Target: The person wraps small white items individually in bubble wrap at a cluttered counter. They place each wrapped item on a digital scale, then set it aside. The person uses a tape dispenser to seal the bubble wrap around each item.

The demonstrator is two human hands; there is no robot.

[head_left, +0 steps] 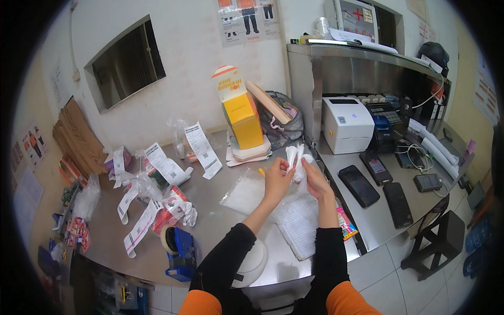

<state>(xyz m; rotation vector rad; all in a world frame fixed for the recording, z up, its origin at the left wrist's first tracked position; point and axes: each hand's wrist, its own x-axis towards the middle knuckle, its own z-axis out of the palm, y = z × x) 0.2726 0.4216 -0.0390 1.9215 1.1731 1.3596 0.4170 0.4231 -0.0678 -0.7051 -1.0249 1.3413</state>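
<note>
Over the steel counter [220, 207], both my hands are close together. The fingers of my left hand [277, 181] pinch one of several slender white pieces [300, 164]. My right hand [317, 182] grips the rest of the bundle from the other side; whether they are paper-wrapped or plastic I cannot make out. Left of my wrist lies a clear plastic bag [244, 194] with white contents. Beneath my hands is a handwritten lined sheet [298, 223], partly under clear plastic. A round white object [255, 262] sits beside my left forearm.
Bagged items with long receipts [168, 165] cover the left counter. Nearer stands a blue tape dispenser [181, 257]. A yellow box [244, 121] rises at the back. On the right are a white label printer [346, 126], several phones [359, 186] and a colourful packet [346, 224].
</note>
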